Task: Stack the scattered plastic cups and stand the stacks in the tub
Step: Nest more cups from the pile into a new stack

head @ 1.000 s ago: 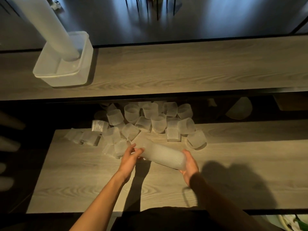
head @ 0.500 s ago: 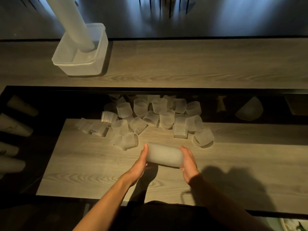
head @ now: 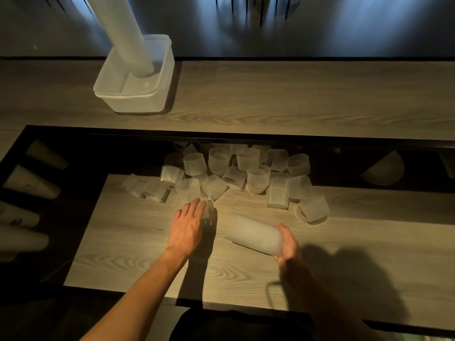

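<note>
Short stack of ribbed frosted plastic cups (head: pixel 253 237): on its side, slanted, low over the lower pale wood-grain tabletop (head: pixel 138 257), front-centre. The right hand (head: pixel 288 246) grasps it at the near-right end, fingers curled round the underside, thumb on top. Cannot tell whether the stack's far end touches the wood.

Left hand (head: pixel 187 226): to the left of the stack, apart from it. Fingers are extended and slightly spread, laid over a single ribbed frosted cup (head: pixel 209 216) lying on the tabletop. The hand is flat on the cup, not closed round it.

Scattered ribbed frosted cups (head: pixel 248 168): a loose heap along the far edge of the tabletop, beyond both hands. Some are upright, some on their sides, many touching. The back of the heap sits in the dark gap under the upper shelf. One tipped cup (head: pixel 312 209) lies at the heap's right end, nearest the held stack.

Translucent rectangular plastic tub (head: pixel 128 93): on the upper wood-grain shelf (head: pixel 295 99), far left, well apart from both hands. A tall stack of frosted cups (head: pixel 123 33) stands in it. It appears slanted toward the upper left in this view, and its top is cut off by the frame edge.

Periphery: pale cone-shaped objects (head: pixel 32 182) lie in the dark area left of the tabletop. A pale rounded object (head: pixel 384 169) sits in shadow at far right, kind not discernible.
</note>
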The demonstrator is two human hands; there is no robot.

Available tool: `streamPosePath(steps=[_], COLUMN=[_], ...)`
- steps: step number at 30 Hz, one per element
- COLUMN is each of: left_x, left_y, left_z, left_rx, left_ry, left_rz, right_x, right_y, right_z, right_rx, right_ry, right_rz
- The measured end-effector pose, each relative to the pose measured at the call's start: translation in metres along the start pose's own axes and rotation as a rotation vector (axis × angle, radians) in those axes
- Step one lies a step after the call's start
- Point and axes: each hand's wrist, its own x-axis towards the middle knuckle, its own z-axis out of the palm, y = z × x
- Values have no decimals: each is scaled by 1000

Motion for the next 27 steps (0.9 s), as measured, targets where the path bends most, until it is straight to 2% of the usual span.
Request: streamPosePath(steps=[4,7,11,16,21,27], left_x=[16,18,11,9,13,16], left_y=[-3,-4,-6,-14,-23,-42], left_z=[5,10,14,14,10,4], left_rx=[63,86,-78,-256,-160,-150], left_ry=[-67,-65,-93,-148,-96,-137], left_rz=[38,93,181,167,246,314], right_x=[0,1,-5,-4,-6,-16], right_y=[2,1,0,17,30,24], right_z=[10,21,37,48,56,66], right_rx=[-71,-76,-6,-33,-49,7], right_ry=[-56,-26,5,50,35,95], right_rz=[-95,-80,-25,-68,-7,-53])
